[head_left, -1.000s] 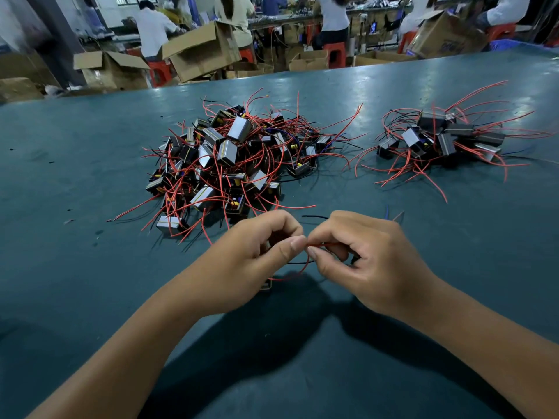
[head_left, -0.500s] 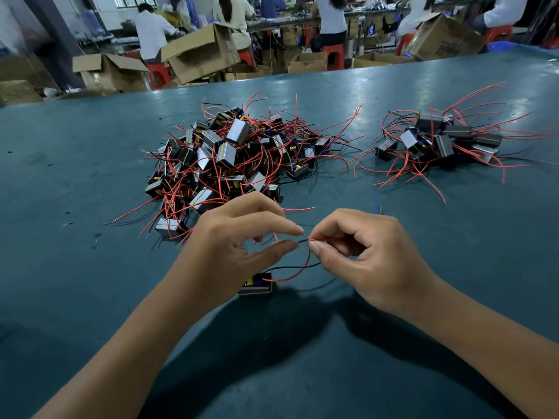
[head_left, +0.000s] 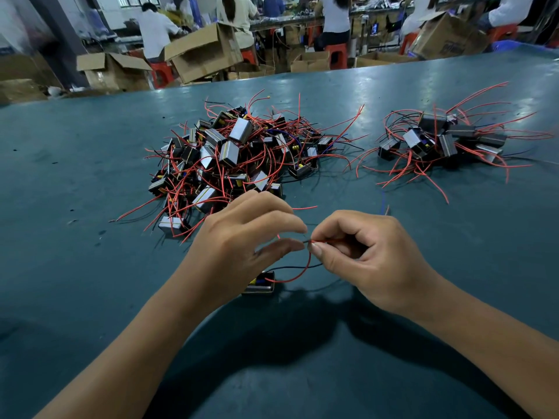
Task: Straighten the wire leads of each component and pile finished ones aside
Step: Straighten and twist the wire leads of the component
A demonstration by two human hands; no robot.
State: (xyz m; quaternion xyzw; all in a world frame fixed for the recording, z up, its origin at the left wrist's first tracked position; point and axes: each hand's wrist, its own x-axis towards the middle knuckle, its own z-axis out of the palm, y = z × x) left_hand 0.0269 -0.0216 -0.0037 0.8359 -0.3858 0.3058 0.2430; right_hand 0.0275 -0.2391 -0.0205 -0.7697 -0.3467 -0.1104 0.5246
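Near the bench's front edge, the right hand pinches a component's red lead; the left hand hovers beside, fingers narrowly parted, gripping nothing.

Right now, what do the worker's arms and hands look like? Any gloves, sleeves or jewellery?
Both arms are bare as far up as the picture shows: no sleeves in view. The left hand and right hand wear no gloves, and no rings, watch or wristband show. The nails on the fingers look short and unpainted. No tools or straps are attached to either arm.
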